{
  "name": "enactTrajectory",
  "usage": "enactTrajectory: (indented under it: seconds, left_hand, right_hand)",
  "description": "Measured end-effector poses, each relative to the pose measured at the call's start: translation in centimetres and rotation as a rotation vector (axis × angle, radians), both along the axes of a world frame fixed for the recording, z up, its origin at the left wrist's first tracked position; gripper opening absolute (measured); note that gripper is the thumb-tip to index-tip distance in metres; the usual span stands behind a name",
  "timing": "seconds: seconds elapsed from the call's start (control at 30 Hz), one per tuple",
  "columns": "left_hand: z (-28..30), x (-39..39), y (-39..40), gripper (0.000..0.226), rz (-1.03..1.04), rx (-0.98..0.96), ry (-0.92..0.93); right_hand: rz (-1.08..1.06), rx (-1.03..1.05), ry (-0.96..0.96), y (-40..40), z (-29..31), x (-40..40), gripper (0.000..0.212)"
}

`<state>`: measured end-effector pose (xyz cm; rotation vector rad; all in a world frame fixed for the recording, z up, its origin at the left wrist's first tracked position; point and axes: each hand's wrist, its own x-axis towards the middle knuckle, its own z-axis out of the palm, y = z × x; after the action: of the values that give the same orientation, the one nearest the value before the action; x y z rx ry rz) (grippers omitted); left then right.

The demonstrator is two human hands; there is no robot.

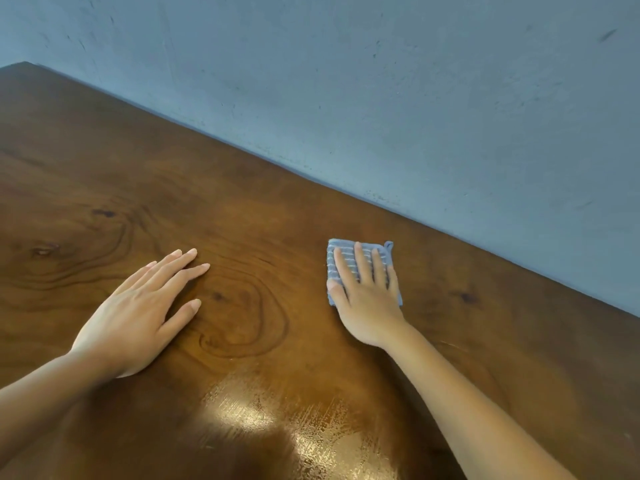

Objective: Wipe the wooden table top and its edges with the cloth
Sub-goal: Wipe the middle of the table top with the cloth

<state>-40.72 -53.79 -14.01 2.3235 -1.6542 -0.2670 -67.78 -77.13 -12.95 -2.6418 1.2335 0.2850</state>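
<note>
A dark brown wooden table top [263,216] with swirling grain fills most of the view. A small folded blue striped cloth [341,252] lies flat on it toward the right, a short way from the far edge. My right hand [367,292] presses down on the cloth with straight, slightly spread fingers and covers most of it. My left hand [145,306] rests flat on the bare wood to the left, fingers straight and pointing toward the far edge.
A blue-grey wall [381,81] runs along the table's far edge, diagonally from upper left to lower right. A bright glare patch [277,420] shines on the wood near me. Bare wood stretches to the left and far left corner.
</note>
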Motion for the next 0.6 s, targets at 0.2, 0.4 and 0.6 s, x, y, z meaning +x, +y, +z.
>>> enactTrajectory:
  seconds: [0.2,0.4,0.6]
  left_hand:
    - [0.0,-0.1,0.1,0.069,0.001,0.001,-0.01]
    - [0.0,-0.1,-0.1,0.069,0.002,-0.007,-0.018]
    - [-0.2,-0.1,0.0,0.068,-0.001,-0.02,-0.036]
  right_hand:
    - [0.254,0.031,0.05,-1.7,0.8,-2.9,0.056]
    - [-0.071,-0.004,0.071,-12.0,1.0,-4.4,0.054]
    - [-0.336,-0.025,0.065,-12.5,0.8,-3.5,0.057]
